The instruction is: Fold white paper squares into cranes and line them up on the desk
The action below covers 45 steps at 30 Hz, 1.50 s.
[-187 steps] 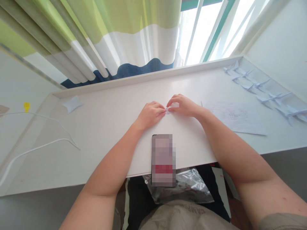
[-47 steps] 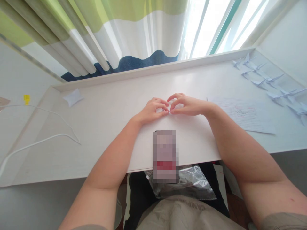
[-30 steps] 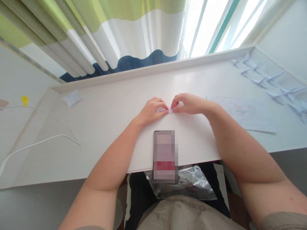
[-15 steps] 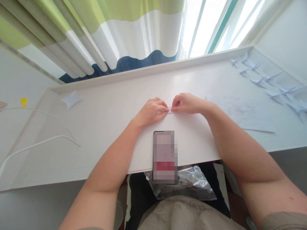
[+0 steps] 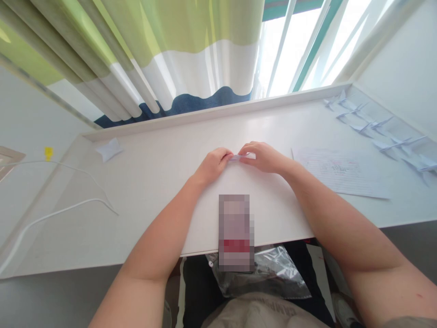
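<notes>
A small piece of folded white paper is held just above or on the white desk, between my two hands. My left hand pinches its left end with the fingers closed together. My right hand grips the other end between thumb and fingers, the knuckles bent. Much of the paper is covered by my fingers, so its full shape cannot be made out. Nearer to me, a phone with a blurred screen juts over the desk's front edge.
Several folded paper cranes stand along the right side. A written sheet lies right of my right hand. At the left are a folded white paper piece and a white cable. A clear plastic bag rests on my lap.
The view has tilted slightly upward, so the desk appears lower. My left hand has shifted a little left, and more of the paper shows between and beneath my fingers.
</notes>
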Available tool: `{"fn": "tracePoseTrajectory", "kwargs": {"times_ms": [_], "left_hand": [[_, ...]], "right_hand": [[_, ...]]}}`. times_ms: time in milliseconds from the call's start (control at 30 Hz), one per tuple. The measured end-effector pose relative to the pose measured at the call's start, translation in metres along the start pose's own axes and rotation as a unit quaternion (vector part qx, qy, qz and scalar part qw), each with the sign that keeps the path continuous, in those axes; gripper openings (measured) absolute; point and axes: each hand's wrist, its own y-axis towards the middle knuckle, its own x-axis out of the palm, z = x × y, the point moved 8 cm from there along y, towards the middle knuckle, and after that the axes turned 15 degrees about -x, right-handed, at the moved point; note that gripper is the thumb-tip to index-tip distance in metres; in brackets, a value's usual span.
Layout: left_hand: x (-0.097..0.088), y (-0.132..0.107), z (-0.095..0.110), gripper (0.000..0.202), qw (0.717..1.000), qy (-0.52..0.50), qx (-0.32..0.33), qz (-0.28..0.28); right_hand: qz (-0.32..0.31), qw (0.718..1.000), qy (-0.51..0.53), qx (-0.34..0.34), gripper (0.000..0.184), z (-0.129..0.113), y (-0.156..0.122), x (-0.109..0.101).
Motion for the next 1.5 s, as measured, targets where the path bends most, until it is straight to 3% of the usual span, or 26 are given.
{"fn": "tracePoseTrajectory", "kwargs": {"times_ms": [100,200,300,433,633,900,1133,1267,1500], "left_hand": [[0.001,0.001,-0.008,0.025,0.989,-0.134,-0.056,0.001],[0.005,0.001,-0.008,0.040,0.968,-0.237,-0.074,-0.025],[0.007,0.000,-0.007,0.053,0.959,-0.265,-0.094,-0.039],[0.007,0.001,-0.009,0.055,0.952,-0.281,-0.117,-0.037],[0.007,0.002,-0.010,0.043,0.952,-0.279,-0.128,-0.017],[0.008,0.003,-0.014,0.034,0.949,-0.289,-0.126,-0.022],[0.008,0.002,-0.013,0.039,0.951,-0.278,-0.132,-0.024],[0.007,0.002,-0.013,0.045,0.952,-0.275,-0.134,-0.019],[0.003,-0.003,-0.002,0.032,0.983,-0.154,-0.099,-0.001]], "right_hand": [[0.069,0.994,0.074,0.040,0.022,-0.001,0.002,-0.004],[0.113,0.978,0.149,0.087,0.024,0.002,0.001,-0.006],[0.126,0.960,0.213,0.129,0.028,0.006,-0.003,-0.004],[0.116,0.943,0.266,0.164,0.035,0.011,-0.008,-0.001],[0.121,0.936,0.284,0.170,0.039,0.016,-0.009,0.001],[0.147,0.945,0.247,0.156,0.031,0.017,-0.006,0.002],[0.161,0.943,0.252,0.147,0.036,0.019,-0.006,-0.001],[0.133,0.945,0.254,0.156,0.034,0.020,-0.007,0.001],[0.113,0.951,0.241,0.155,0.028,0.018,-0.005,0.002]]}}
